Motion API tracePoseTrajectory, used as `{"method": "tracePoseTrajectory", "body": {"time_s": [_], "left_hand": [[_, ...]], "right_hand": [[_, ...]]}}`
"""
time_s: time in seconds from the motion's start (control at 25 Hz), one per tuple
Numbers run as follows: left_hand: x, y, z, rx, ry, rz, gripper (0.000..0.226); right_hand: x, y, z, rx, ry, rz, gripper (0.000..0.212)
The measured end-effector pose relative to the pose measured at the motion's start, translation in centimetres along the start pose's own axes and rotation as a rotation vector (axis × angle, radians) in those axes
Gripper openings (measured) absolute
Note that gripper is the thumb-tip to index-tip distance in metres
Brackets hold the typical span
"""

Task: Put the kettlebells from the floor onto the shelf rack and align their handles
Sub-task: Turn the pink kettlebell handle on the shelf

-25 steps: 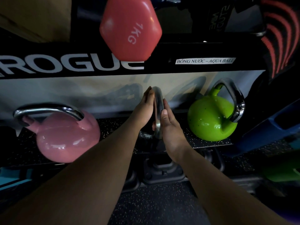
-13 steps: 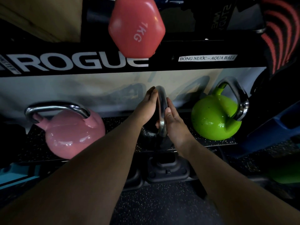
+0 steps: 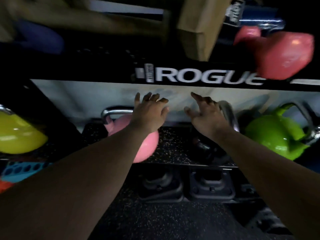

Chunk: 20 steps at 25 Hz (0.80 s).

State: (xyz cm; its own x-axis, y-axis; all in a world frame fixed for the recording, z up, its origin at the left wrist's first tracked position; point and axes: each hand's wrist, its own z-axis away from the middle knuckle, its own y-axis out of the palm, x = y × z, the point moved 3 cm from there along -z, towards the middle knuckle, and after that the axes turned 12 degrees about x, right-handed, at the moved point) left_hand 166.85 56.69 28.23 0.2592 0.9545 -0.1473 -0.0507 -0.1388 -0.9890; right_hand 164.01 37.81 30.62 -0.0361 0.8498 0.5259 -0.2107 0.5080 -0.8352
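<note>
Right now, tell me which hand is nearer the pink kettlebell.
Left. The left hand is over the pink kettlebell, by its handle; the right hand is further right, apart.

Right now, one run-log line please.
left hand open, free | right hand open, free | dark kettlebell on shelf | pink kettlebell next

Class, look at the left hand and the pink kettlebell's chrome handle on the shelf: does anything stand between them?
Nothing visible does. The left hand, fingers spread, hangs just right of the chrome handle of the pink kettlebell, with no object between them.
</note>
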Motion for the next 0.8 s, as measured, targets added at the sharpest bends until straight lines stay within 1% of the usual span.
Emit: {"method": "tracePoseTrajectory", "body": {"time_s": [0.08, 0.16, 0.24, 0.32, 0.4, 0.48, 0.52, 0.56, 0.6, 0.68, 0.76, 0.8], "left_hand": [[5.4, -1.3, 1.3, -0.004, -0.099, 0.024, 0.048], [10.4, -2.3, 2.4, 0.050, -0.203, 0.056, 0.055], [13.3, -2.6, 3.9, 0.088, -0.303, 0.135, 0.067], [15.3, -2.1, 6.2, 0.090, -0.467, 0.386, 0.086], [15.1, -0.1, 8.2, 0.113, -0.621, 0.767, 0.100], [13.0, 1.8, 8.7, 0.132, -0.626, 1.081, 0.096], [12.2, 2.1, 8.2, 0.098, -0.623, 1.171, 0.092], [12.4, 2.1, 7.1, 0.048, -0.634, 1.206, 0.089], [13.3, 1.8, 5.5, 0.023, -0.627, 1.190, 0.084], [15.6, 1.1, 2.6, 0.088, -0.525, 1.171, 0.075], [17.2, 1.0, 1.0, 0.170, -0.429, 1.164, 0.069], [17.2, 1.3, 0.8, 0.193, -0.387, 1.126, 0.065]], "right_hand": [[4.4, 2.9, -1.4, 0.058, -0.032, 0.023, 0.066], [8.1, 5.6, -2.9, 0.082, -0.050, 0.043, 0.067], [10.5, 7.7, -4.0, 0.114, -0.052, 0.041, 0.070], [12.3, 10.0, -4.8, 0.166, -0.053, 0.057, 0.070], [13.0, 11.3, -5.0, 0.201, -0.067, 0.065, 0.065], [12.8, 11.8, -5.0, 0.174, -0.069, 0.032, 0.059], [12.8, 11.8, -5.1, 0.136, -0.055, 0.018, 0.057], [13.1, 11.8, -5.1, 0.087, -0.025, -0.009, 0.056], [13.7, 12.0, -5.3, 0.035, 0.015, -0.046, 0.056], [15.3, 13.0, -5.1, -0.025, 0.045, -0.123, 0.050], [16.4, 14.5, -4.2, 0.001, 0.018, -0.263, 0.035], [16.5, 15.0, -3.7, 0.038, 0.025, -0.390, 0.032]]}}
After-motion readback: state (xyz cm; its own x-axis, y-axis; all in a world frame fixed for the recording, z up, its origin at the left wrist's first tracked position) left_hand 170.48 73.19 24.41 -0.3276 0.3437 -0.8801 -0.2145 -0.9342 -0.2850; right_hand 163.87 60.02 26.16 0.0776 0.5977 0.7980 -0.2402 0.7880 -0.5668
